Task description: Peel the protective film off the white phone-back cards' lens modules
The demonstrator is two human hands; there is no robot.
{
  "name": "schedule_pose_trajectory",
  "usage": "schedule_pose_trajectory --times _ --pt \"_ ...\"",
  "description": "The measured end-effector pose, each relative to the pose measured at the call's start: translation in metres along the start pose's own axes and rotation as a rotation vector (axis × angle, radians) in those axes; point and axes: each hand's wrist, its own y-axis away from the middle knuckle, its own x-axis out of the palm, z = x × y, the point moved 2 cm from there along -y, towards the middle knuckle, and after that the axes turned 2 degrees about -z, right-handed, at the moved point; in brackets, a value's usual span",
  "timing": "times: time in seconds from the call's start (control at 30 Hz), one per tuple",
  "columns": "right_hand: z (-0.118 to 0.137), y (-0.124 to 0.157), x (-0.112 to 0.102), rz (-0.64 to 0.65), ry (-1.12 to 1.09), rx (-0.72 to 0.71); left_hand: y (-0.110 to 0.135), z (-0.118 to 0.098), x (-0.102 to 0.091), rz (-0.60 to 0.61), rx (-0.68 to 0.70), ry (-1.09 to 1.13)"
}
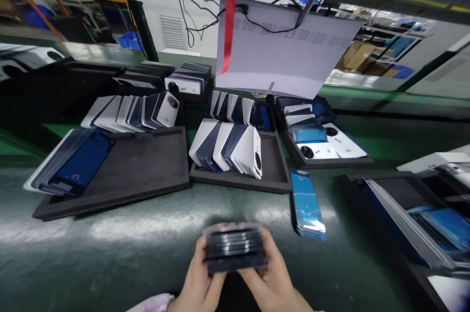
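A stack of dark phone back covers (235, 248) sits between both my hands near the bottom middle, seen edge-on and slightly blurred. My left hand (200, 280) grips its left side with fingers wrapped around it. My right hand (270, 280) closes on the right side. Beyond them a single blue-filmed cover (307, 204) lies flat on the green table (110, 248).
Black foam trays stand behind: a left tray (147, 165) with leaning white and blue covers, a middle tray (273, 170) with rows of covers, a right-back tray (304, 159), and another tray (400, 194) at the right edge. A white panel (286, 57) and red ribbon (230, 13) hang overhead.
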Motion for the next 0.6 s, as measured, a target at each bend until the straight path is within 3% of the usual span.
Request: schedule_pose_trajectory --times 0.1,0.17,0.3,0.4,0.6 --pt "-0.001 -0.003 -0.002 0.114 0.019 -0.142 -0.003 0.005 -0.004 0.037 0.040 -0.023" --pt "-0.012 -0.004 -0.003 0.118 0.031 -0.143 -0.009 0.005 -0.003 0.080 0.024 -0.034" --pt "-0.035 -0.004 -0.007 0.050 0.055 0.000 -0.019 -0.003 -0.001 0.165 -0.052 -0.045" --pt "-0.031 -0.005 -0.011 0.002 0.011 0.098 -0.021 -0.014 0.000 0.240 -0.111 -0.005" --pt "-0.002 0.009 0.002 0.090 -0.300 0.351 -0.017 -0.019 0.018 0.621 -0.411 0.526"
